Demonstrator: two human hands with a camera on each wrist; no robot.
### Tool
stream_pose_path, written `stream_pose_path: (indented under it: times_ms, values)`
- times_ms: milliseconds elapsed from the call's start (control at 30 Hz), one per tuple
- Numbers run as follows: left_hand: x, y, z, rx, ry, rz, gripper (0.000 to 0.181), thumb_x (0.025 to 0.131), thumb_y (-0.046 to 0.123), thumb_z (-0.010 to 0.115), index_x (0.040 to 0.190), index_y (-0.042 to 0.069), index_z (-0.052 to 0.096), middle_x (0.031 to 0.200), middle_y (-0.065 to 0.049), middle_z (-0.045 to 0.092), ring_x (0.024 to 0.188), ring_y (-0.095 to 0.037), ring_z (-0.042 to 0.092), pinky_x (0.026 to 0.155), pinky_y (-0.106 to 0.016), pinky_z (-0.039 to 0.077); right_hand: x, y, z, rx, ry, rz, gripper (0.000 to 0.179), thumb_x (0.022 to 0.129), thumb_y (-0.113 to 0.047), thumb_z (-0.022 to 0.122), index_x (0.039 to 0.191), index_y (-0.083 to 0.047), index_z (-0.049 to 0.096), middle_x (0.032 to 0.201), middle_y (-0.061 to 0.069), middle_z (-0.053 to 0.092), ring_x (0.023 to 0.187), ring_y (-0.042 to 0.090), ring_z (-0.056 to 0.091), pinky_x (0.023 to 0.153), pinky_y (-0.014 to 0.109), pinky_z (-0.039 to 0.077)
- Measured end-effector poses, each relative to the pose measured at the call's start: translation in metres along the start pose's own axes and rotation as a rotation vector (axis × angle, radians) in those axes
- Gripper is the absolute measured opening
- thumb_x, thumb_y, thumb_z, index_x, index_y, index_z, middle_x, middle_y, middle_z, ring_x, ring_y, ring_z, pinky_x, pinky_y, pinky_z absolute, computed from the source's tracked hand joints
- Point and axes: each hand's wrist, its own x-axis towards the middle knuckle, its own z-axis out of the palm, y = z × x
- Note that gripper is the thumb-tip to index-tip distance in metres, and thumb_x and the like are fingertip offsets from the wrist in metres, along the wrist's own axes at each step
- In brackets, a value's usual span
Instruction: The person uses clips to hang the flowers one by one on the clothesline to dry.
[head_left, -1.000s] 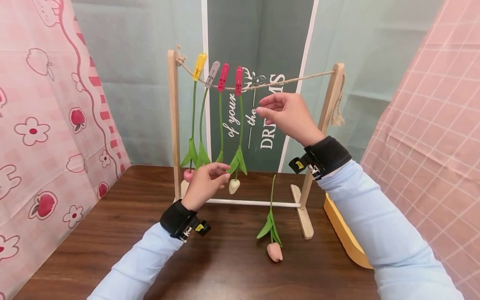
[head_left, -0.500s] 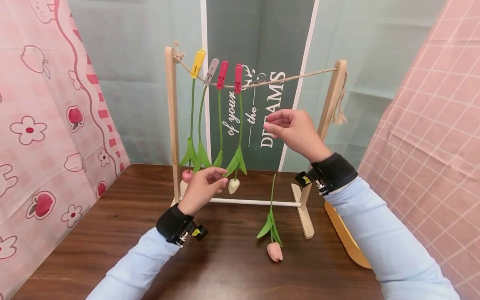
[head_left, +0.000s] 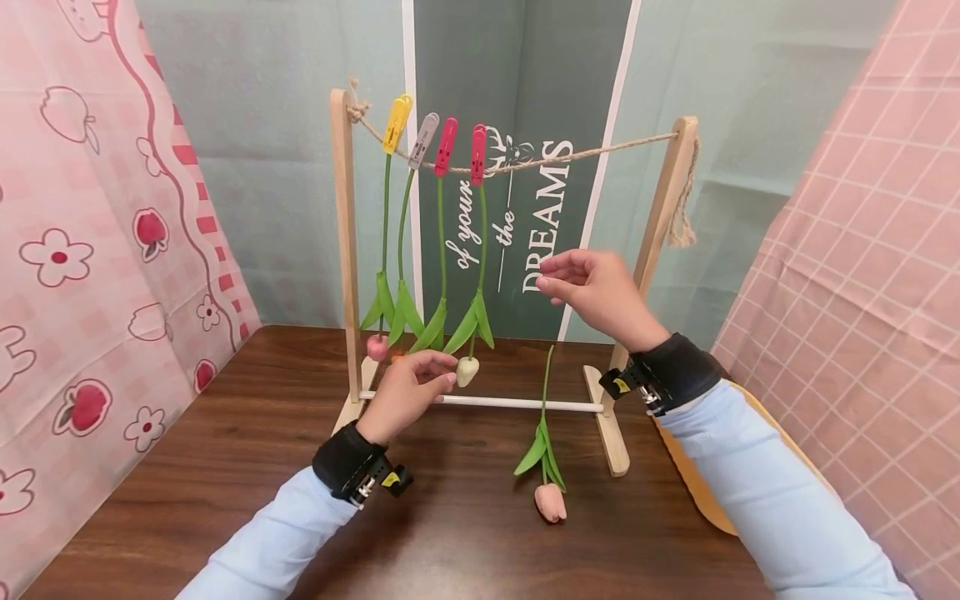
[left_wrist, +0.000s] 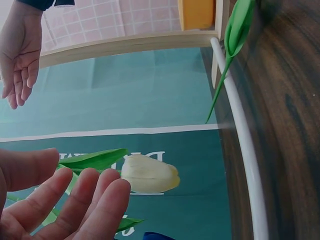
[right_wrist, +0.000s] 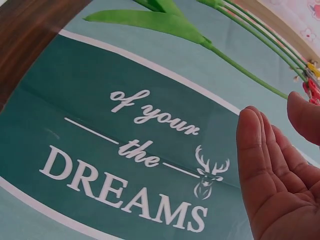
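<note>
Several artificial tulips hang head down from a twine line (head_left: 592, 156), held by a yellow clothespin (head_left: 397, 125), a grey clothespin (head_left: 424, 142) and two red clothespins (head_left: 478, 156). My left hand (head_left: 408, 390), fingers loosely bent and holding nothing, is beside the white tulip (head_left: 468, 372); in the left wrist view its fingertips overlap the edge of that bloom (left_wrist: 150, 173). The left hand partly hides the neighbouring blooms. To the right, my empty right hand (head_left: 600, 293) hovers below the line with relaxed fingers. A pink tulip (head_left: 551, 503) lies on the table beneath it.
The line is tied between two wooden posts (head_left: 663, 212) joined low down by a white rod (head_left: 510, 403). A yellow tray (head_left: 701, 487) stands at the right, partly behind the right sleeve. Printed cloths surround the wooden table (head_left: 420, 517).
My right hand has moved down and slightly right, away from the line. The left hand has dropped a little, beside the white tulip. The tulips stay clipped.
</note>
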Motion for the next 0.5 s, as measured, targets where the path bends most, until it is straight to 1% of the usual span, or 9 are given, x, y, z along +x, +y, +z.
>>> stream_pose_path:
  times_ms: [33,133,267,333,400,500]
  values:
    - [-0.001,-0.001,0.0,-0.003,-0.003,-0.004,0.023,0.089,-0.001,0.066,0.112,-0.006,0.065,0.09,-0.015,0.067,0.083,-0.032,0.065,0.07,-0.039,0.058,-0.001,0.002,0.001,-0.001,-0.001,0.002,0.029,0.09,-0.018,0.072,0.109,0.002,0.067,0.099,0.014,0.071,0.079,0.014,0.068,0.073,0.027,0.056]
    - [-0.003,-0.004,0.001,-0.009,-0.006,-0.026,0.024,0.089,0.0,0.067,0.112,-0.005,0.065,0.09,-0.015,0.067,0.084,-0.032,0.065,0.07,-0.036,0.058,-0.004,0.007,0.002,-0.004,-0.004,0.01,0.027,0.09,-0.016,0.072,0.109,0.003,0.067,0.099,0.014,0.071,0.079,0.014,0.068,0.073,0.028,0.056]
    - [-0.006,-0.007,0.002,-0.009,-0.007,-0.048,0.024,0.089,0.001,0.067,0.112,-0.005,0.065,0.088,-0.01,0.067,0.083,-0.029,0.066,0.069,-0.033,0.058,-0.009,0.014,0.003,-0.003,-0.01,0.017,0.026,0.091,-0.014,0.071,0.109,0.004,0.066,0.098,0.015,0.07,0.079,0.015,0.068,0.073,0.031,0.057]
    - [-0.007,-0.008,0.002,-0.013,-0.01,-0.053,0.024,0.089,0.001,0.067,0.112,-0.005,0.065,0.087,-0.009,0.067,0.084,-0.03,0.066,0.07,-0.034,0.058,-0.012,0.017,0.002,-0.001,-0.012,0.018,0.026,0.091,-0.014,0.07,0.109,0.005,0.066,0.098,0.016,0.07,0.079,0.015,0.068,0.073,0.032,0.057]
    - [-0.007,-0.009,0.003,-0.014,-0.01,-0.055,0.024,0.089,0.002,0.067,0.112,-0.005,0.065,0.088,-0.01,0.067,0.083,-0.03,0.067,0.07,-0.034,0.058,-0.015,0.021,0.002,-0.003,-0.01,0.015,0.025,0.091,-0.013,0.07,0.109,0.004,0.066,0.097,0.016,0.07,0.079,0.015,0.068,0.073,0.031,0.057]
    - [-0.007,-0.009,0.003,-0.015,-0.015,-0.06,0.025,0.089,0.002,0.068,0.113,-0.005,0.065,0.09,-0.015,0.067,0.082,-0.029,0.066,0.07,-0.034,0.058,-0.019,0.026,0.002,-0.007,-0.01,0.021,0.026,0.091,-0.014,0.07,0.108,0.004,0.066,0.097,0.016,0.07,0.08,0.016,0.069,0.073,0.029,0.057]
